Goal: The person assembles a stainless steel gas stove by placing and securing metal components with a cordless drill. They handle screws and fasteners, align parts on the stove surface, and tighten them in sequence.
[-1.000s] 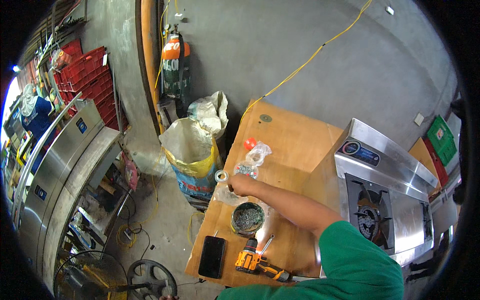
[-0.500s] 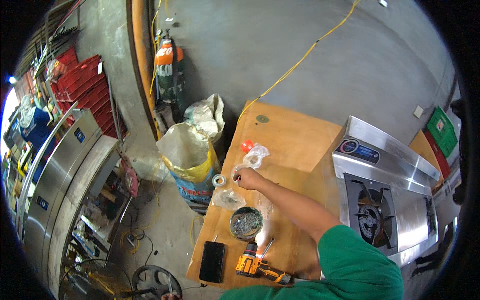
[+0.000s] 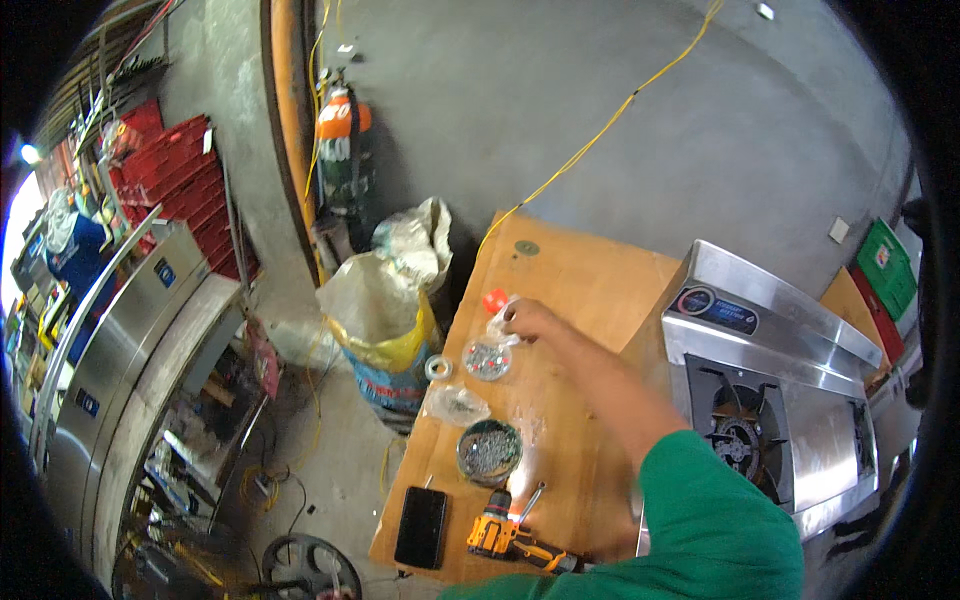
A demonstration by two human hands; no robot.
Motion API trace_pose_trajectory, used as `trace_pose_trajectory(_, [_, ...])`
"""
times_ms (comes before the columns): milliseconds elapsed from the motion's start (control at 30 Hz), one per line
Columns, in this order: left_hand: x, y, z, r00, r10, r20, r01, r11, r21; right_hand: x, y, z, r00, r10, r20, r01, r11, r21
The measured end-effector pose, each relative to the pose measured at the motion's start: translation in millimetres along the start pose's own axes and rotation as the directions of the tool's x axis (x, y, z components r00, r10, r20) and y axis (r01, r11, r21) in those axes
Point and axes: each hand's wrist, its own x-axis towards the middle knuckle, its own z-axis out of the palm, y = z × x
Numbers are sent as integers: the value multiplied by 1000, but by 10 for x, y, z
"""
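My right hand [image 3: 530, 320] reaches across the wooden table, its fingers closed on a crumpled clear plastic bag [image 3: 501, 328]. Just below that bag stands a round clear tub [image 3: 487, 361] of small metal pieces with some red among them. A red lid or cap [image 3: 495, 301] lies at the bag's far side. Closer to me are a roll of tape [image 3: 438, 367], another clear plastic bag [image 3: 458, 405] and a dark bowl [image 3: 489, 451] full of small metal fasteners. Only a sliver of my left hand [image 3: 338, 593] shows at the bottom edge; its fingers cannot be made out.
A black phone [image 3: 420, 527], an orange cordless drill [image 3: 510, 535] and a thin metal tool [image 3: 533, 500] lie along the table's near side. A steel gas stove [image 3: 735, 430] stands at the right. Left of the table are an open sack [image 3: 375, 310] and a black handwheel [image 3: 310, 570].
My right hand has moved away and slightly right, from over the tub to the plastic bag beyond it. The tub and its contents now show. The view has shifted slightly.
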Motion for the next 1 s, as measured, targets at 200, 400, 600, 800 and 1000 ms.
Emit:
trace_pose_trajectory(200, [-372, 1250, 1407, 924, 132, 358, -201, 966, 164, -574, 217, -844, 971, -239, -18, 224, 932, -285])
trace_pose_trajectory(400, [95, 1451, 2275, 796, 268, 543, -462, 848, 260, -2119, -234, -1322, 944, -291, -156, 246, 935, -256])
trace_pose_trajectory(600, [460, 1447, 2949, 675, 236, 699, -654, 630, 419, -3498, 139, -1286, 967, -162, -194, 94, 943, -319])
trace_pose_trajectory(800, [778, 1170, 2979, 572, 279, 771, -796, 414, 441, -4066, 692, -863, 933, -66, -352, 24, 992, -123])
trace_pose_trajectory(1000, [-250, 1372, 2549, 676, 281, 681, -730, 134, 670, -3990, 814, -790, 893, -140, -428, 97, 988, -121])
